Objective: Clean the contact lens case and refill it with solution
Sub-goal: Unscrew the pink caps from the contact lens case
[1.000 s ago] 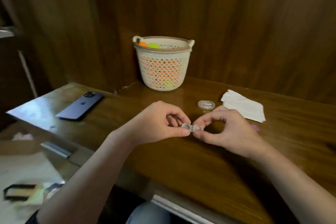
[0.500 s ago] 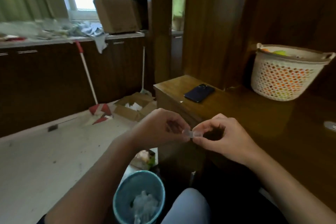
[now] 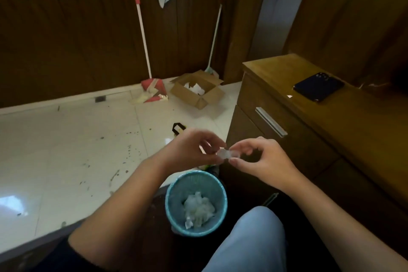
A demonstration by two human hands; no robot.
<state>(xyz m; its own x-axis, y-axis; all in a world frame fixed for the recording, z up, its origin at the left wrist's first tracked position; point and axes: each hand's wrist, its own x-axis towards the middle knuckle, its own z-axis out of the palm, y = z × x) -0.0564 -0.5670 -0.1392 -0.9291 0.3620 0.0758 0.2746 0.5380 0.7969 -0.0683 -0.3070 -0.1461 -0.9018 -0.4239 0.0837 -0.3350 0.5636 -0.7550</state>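
case: contact lens case (image 3: 227, 154), small clear plastic, held in the air between both hands, above and a bit behind the bin, off the desk edge
left hand: left hand (image 3: 194, 150) pinches the case's left end, thumb under, fingers on top
right hand: right hand (image 3: 262, 158) pinches the right end, thumb and forefinger closed on it
handling: looks light, stiff, smooth; likely slippery if wet. Best held by the two ends or rims, as now; a one-finger pinch could let it pop out
lids: cannot tell if on or off, too blurry
bin: blue bin (image 3: 196, 203) on the floor just below the hands, crumpled white stuff inside
step guess: probably tipping old solution into the bin
desk: wooden desk (image 3: 353, 130) at right, dark phone (image 3: 319, 89) on it, well apart from the hands
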